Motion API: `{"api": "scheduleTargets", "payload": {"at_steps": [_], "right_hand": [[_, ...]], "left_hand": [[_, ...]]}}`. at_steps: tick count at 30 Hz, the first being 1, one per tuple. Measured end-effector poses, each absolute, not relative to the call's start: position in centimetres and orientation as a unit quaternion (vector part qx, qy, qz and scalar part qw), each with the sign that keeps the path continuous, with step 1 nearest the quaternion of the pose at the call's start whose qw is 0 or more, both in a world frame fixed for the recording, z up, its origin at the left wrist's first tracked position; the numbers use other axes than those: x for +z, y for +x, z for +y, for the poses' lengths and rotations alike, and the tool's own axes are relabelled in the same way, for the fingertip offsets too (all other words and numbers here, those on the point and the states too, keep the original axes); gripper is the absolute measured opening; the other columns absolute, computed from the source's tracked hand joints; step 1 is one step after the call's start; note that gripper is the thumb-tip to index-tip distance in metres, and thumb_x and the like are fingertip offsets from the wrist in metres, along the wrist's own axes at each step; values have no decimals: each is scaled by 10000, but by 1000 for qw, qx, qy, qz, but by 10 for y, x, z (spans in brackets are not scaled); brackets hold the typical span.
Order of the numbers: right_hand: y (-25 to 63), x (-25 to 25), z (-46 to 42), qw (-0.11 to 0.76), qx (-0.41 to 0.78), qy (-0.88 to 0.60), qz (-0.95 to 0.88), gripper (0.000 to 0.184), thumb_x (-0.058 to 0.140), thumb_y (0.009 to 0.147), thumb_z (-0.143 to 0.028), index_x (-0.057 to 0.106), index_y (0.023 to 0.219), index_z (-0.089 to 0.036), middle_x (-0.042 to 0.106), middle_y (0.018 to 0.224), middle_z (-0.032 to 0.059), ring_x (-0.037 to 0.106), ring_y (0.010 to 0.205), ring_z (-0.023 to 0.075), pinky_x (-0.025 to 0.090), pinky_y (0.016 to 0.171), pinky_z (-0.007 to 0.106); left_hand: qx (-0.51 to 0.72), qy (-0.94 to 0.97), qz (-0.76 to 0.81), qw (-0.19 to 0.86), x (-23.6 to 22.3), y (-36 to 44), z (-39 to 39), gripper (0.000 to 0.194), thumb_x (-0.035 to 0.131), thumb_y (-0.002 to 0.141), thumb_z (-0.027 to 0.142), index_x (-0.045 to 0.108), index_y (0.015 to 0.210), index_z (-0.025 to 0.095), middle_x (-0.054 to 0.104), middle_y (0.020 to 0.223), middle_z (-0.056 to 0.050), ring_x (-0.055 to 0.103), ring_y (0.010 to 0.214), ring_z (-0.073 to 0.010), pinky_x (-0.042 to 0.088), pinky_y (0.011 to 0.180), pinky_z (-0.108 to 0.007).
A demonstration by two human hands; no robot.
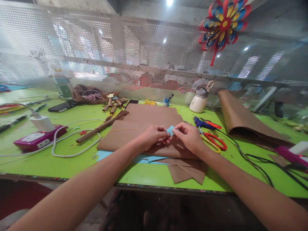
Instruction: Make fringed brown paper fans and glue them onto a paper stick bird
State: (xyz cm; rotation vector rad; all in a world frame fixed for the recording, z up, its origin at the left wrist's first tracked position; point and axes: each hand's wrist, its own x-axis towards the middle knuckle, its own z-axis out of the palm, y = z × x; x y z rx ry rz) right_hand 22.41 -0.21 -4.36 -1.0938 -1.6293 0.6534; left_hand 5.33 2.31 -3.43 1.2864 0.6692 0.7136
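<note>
A small light-blue piece of paper (170, 130) is pinched between my two hands, above brown paper sheets (125, 134). My left hand (155, 136) grips its left side with closed fingers. From the other side, the thumb and fingertips of my right hand (189, 134) are closed on it. My fingers cover part of its edges, so its full shape is hard to make out. Light-blue sheets (106, 156) and brown paper scraps (181, 174) stick out from under the brown sheets. A thin yellow strand (122, 130) lies on the brown paper to the left.
Right of my hands lie scissors (216, 141) and a blue glue gun (203, 123) with a black cord. A rolled brown paper tube (102, 126), a white cable (54, 146) and a purple power strip (39, 138) are on the left. A cream bottle (198, 101) stands behind.
</note>
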Motion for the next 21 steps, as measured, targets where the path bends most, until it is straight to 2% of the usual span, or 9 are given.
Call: {"api": "scheduleTargets", "payload": {"at_steps": [4, 12, 16, 21], "right_hand": [[225, -46, -1, 506, 247, -471, -679, 212, 584, 767, -382, 571, 765, -170, 624, 599, 12, 582, 552, 145, 461, 563, 269], [225, -46, -1, 509, 212, -477, -684, 192, 574, 772, -360, 571, 765, -168, 609, 621, 7, 563, 564, 136, 441, 550, 255], [223, -45, -3, 515, 240, -466, -678, 189, 584, 765, -356, 570, 745, -168, 596, 591, -2, 560, 550, 134, 443, 552, 257], [220, -40, -8, 526, 316, -462, -641, 175, 608, 743, -339, 555, 734, -173, 613, 593, -6, 581, 563, 134, 451, 563, 255]], "left_hand": [[282, 581, 262, 717, -35, 53, 24, 151, 632, 721, 212, 620, 803, 86, 638, 732, -62, 568, 576, -69, 454, 597, -206], [280, 580, 249, 723, -32, 51, 23, 207, 657, 706, 237, 630, 832, 75, 640, 775, -88, 583, 611, -83, 441, 578, -190], [294, 609, 276, 683, -34, 52, 22, 277, 697, 680, 334, 629, 790, 89, 627, 723, -56, 562, 581, -75, 408, 524, -179], [298, 616, 283, 672, -36, 53, 23, 299, 696, 677, 372, 628, 756, 91, 630, 697, -52, 560, 562, -78, 406, 518, -190]]}}
